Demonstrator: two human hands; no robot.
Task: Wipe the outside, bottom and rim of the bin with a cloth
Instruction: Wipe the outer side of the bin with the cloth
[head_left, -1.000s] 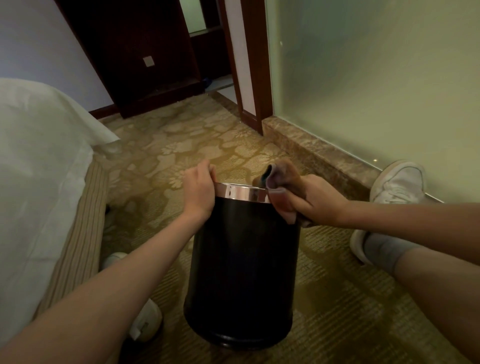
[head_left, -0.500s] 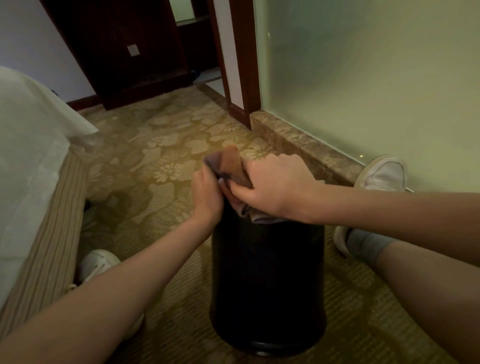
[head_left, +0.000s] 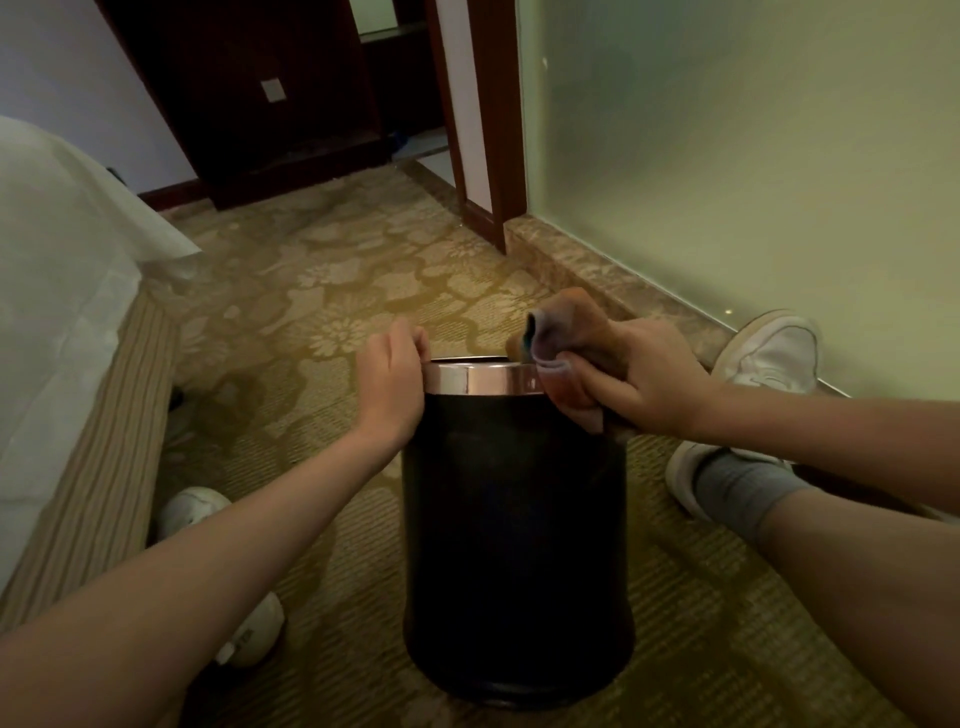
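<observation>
A black cylindrical bin (head_left: 517, 545) with a shiny metal rim (head_left: 475, 378) stands upright on the carpet between my legs. My left hand (head_left: 392, 379) grips the rim at its left side, fingers curled over the edge. My right hand (head_left: 641, 379) holds a bunched brownish cloth (head_left: 563, 338) against the right side of the rim. Part of the cloth sticks up above the rim and part hangs down the bin's outer wall. The inside of the bin is hidden.
A bed with white sheet (head_left: 57, 291) and striped base runs along the left. A stone ledge (head_left: 597, 275) under a pale green wall lies to the right. My white shoes (head_left: 774, 353) (head_left: 244, 629) flank the bin. Dark wooden furniture (head_left: 260, 104) stands far back.
My right hand has slid the cloth along the rim from beside my left hand to the right side, uncovering the metal rim. My left hand has kept its grip on the rim.
</observation>
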